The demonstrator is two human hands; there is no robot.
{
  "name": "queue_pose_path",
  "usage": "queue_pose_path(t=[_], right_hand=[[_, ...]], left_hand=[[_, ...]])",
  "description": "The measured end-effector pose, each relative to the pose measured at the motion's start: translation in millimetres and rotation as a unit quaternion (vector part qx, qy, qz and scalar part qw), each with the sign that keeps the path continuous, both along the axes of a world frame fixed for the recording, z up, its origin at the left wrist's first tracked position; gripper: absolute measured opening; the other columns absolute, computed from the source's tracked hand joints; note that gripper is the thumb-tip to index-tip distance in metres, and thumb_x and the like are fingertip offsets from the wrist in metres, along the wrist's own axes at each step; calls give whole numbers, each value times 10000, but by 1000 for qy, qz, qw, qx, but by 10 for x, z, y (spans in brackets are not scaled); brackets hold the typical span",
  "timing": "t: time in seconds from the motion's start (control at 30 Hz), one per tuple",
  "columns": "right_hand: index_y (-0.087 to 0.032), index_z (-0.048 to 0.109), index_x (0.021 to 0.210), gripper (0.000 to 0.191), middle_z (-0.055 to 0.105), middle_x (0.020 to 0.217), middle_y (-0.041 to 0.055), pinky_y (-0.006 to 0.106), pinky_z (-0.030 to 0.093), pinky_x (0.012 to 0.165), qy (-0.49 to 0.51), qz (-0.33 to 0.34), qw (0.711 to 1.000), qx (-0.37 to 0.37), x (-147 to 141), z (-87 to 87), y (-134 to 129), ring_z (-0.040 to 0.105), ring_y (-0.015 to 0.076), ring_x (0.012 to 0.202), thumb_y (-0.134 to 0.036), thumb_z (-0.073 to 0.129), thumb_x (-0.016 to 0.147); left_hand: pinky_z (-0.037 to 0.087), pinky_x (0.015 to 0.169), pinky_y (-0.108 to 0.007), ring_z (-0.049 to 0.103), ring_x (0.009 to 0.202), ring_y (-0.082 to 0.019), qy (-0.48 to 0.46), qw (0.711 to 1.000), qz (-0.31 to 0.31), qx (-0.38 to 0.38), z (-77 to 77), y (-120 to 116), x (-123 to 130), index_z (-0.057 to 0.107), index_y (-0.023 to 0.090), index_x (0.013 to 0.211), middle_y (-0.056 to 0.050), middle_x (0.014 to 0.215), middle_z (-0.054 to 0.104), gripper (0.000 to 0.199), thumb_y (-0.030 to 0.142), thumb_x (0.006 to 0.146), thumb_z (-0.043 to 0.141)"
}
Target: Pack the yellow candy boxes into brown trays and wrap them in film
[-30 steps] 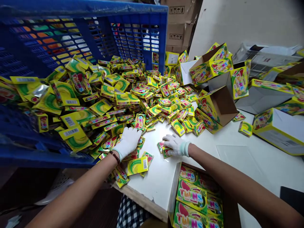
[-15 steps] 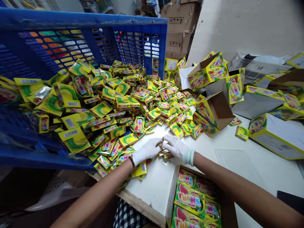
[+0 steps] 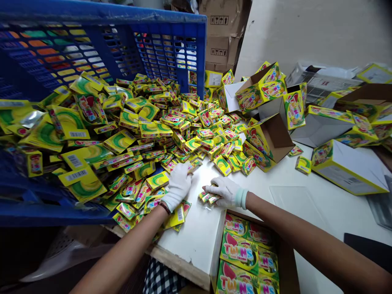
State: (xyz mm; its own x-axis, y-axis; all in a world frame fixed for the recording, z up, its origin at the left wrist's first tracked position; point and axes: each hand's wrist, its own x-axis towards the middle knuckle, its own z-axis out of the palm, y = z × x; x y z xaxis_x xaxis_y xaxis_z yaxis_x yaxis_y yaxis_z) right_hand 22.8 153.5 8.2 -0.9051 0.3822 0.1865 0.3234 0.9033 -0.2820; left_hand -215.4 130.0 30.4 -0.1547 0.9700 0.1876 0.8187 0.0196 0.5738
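Note:
My left hand (image 3: pixel 178 184), in a white glove, reaches the front of a big heap of small yellow-green packs (image 3: pixel 153 128); its fingers close on one small pack (image 3: pixel 194 165). My right hand (image 3: pixel 226 192), also gloved, rests on the white table (image 3: pixel 190 249) with its fingers curled round a few small packs (image 3: pixel 208 197) standing side by side. Below it a brown carton (image 3: pixel 218 245) holds several printed "Twins" boxes (image 3: pixel 239 250).
A blue crate (image 3: pixel 200 53) on the left spills packs onto the table. Open display boxes (image 3: pixel 269 139) stand at the right, with a white-backed box (image 3: pixel 352 167) nearer. Brown cartons (image 3: pixel 220 45) are stacked behind. A clear flat sheet (image 3: pixel 294 204) lies right of my right hand.
My left hand has moved away from my right hand, up and left to the heap, and closed on a pack. My right hand stays by the small packs, now more visible.

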Motion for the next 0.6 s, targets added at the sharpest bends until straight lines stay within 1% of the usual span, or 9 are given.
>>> queue_pose_path(t=[0.07, 0.13, 0.2, 0.23, 0.3, 0.37, 0.43, 0.5, 0.6], right_hand=[[-190, 554, 1314, 664, 592, 1043, 115, 379, 465, 777, 34, -10, 999, -17, 84, 6, -7, 557, 235, 872, -388, 733, 706], [-171, 457, 1379, 805, 535, 1230, 177, 450, 472, 897, 81, -30, 995, -46, 204, -3, 0, 551, 303, 1065, -387, 765, 668], [-169, 362, 1435, 935, 388, 1415, 222, 513, 426, 1011, 111, -48, 989, -83, 332, -43, 20, 453, 367, 1269, -414, 795, 644], [-173, 320, 1459, 993, 314, 1472, 230, 534, 397, 1049, 116, -54, 986, -104, 381, -76, 33, 389, 390, 1338, -430, 808, 633], [-180, 237, 1509, 1121, 222, 1526, 232, 558, 351, 1094, 112, -63, 981, -145, 423, -157, 51, 294, 415, 1410, -459, 834, 602], [-181, 162, 1547, 1248, 206, 1533, 228, 557, 324, 1118, 114, -68, 975, -177, 383, -234, 48, 269, 415, 1423, -478, 861, 556], [-190, 153, 1556, 1294, 248, 1507, 214, 537, 338, 1114, 129, -66, 972, -184, 301, -276, 22, 313, 397, 1393, -493, 877, 527], [-199, 216, 1539, 1237, 335, 1436, 193, 523, 383, 1075, 140, -53, 974, -167, 227, -278, -10, 395, 371, 1312, -516, 872, 539], [-196, 335, 1492, 1051, 440, 1314, 170, 510, 440, 987, 123, -24, 984, -129, 170, -240, -24, 472, 333, 1167, -575, 808, 633]], left_hand=[[444, 1016, -455, 593, 1109, -296, -44, 999, -16, -5, -91, -49, 185, 648, 166, 1150, -132, 1136, 659, 383, 212, 773, 604], [478, 984, -450, 624, 1060, -281, -97, 995, -12, -3, -163, -114, 338, 648, 169, 1131, -124, 1122, 677, 352, 262, 793, 624], [499, 957, -456, 639, 1032, -273, -152, 988, 7, 9, -222, -215, 472, 642, 161, 1113, -131, 1108, 683, 315, 345, 866, 576], [503, 954, -457, 640, 1033, -267, -179, 983, 18, 19, -252, -278, 539, 636, 160, 1114, -134, 1106, 681, 321, 381, 908, 528], [503, 966, -453, 636, 1062, -255, -230, 972, 34, 41, -320, -408, 683, 615, 163, 1136, -135, 1125, 670, 363, 425, 966, 431], [499, 984, -449, 626, 1105, -250, -274, 959, 37, 61, -403, -507, 823, 589, 170, 1183, -136, 1170, 652, 403, 452, 990, 375], [492, 1002, -448, 613, 1145, -252, -310, 947, 34, 75, -493, -547, 928, 560, 179, 1239, -138, 1218, 631, 445, 483, 997, 343], [487, 1013, -440, 602, 1171, -252, -339, 937, 33, 82, -570, -528, 977, 526, 186, 1293, -140, 1258, 608, 495, 522, 996, 317], [498, 996, -422, 612, 1152, -247, -373, 924, 22, 78, -622, -427, 965, 473, 186, 1362, -141, 1260, 597, 583, 590, 979, 299]])
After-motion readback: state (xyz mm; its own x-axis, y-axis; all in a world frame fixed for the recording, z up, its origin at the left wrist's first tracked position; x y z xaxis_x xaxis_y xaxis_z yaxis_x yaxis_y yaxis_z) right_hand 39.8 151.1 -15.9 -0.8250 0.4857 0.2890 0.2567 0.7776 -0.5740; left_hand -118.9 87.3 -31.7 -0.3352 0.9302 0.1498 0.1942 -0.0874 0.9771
